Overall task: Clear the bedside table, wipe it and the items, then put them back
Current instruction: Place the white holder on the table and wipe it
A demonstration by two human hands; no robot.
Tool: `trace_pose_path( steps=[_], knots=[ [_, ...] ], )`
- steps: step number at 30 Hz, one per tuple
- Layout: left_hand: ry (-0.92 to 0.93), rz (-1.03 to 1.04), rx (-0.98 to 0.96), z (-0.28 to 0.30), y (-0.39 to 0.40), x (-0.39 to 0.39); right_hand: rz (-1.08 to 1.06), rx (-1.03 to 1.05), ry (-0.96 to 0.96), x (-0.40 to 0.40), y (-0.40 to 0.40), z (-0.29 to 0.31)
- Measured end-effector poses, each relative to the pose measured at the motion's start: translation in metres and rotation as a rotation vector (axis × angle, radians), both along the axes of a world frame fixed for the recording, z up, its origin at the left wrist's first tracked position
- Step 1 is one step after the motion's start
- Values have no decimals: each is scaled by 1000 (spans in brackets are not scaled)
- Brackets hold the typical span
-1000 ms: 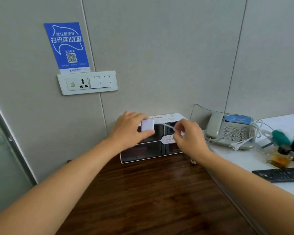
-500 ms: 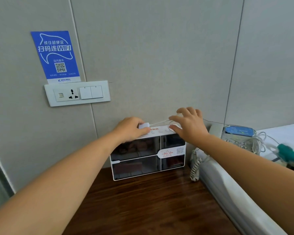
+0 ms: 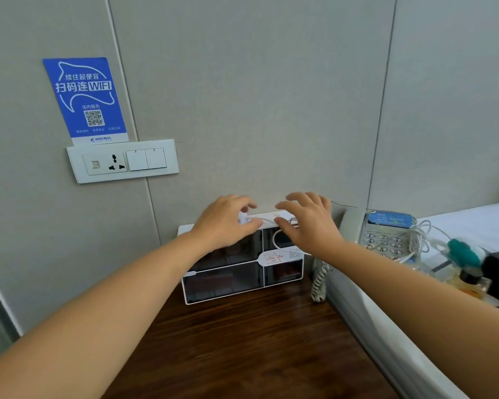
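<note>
Tabletop wood lies bare across the near half of the table; its back edge meets the wall, its right edge runs along the bed. At 12 o'clock on the table stands a white display box with dark windows, back against the wall. The left hand rests on the box top, its grip pinching a small white charger plug. The right hand hovers at 1 o'clock over the box's right end, grip released, fingers spread; a white cable loops beneath it. The telephone sits on the bed at 2 o'clock. Half a second ago the right hand lay flat on the box top; now it is raised, with the cable slack.
</note>
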State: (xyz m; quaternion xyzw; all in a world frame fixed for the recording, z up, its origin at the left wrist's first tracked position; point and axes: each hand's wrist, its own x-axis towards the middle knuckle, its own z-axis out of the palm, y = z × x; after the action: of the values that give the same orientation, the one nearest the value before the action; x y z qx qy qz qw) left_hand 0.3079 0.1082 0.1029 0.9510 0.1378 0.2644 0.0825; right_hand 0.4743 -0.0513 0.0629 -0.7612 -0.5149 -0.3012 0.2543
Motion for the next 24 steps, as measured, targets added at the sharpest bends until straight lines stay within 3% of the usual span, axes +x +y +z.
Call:
trace_pose_path(
  steps=[7, 13, 24],
  knots=[
    [51, -138, 35, -22, -65, 5, -52, -123, 108, -16, -65, -7],
    [175, -49, 128, -41, -80, -21, -22, -167, 194, -41, -82, -20],
    [43, -132, -147, -37, -90, -49, 1, -161, 244, -59, -107, -22]
  ],
)
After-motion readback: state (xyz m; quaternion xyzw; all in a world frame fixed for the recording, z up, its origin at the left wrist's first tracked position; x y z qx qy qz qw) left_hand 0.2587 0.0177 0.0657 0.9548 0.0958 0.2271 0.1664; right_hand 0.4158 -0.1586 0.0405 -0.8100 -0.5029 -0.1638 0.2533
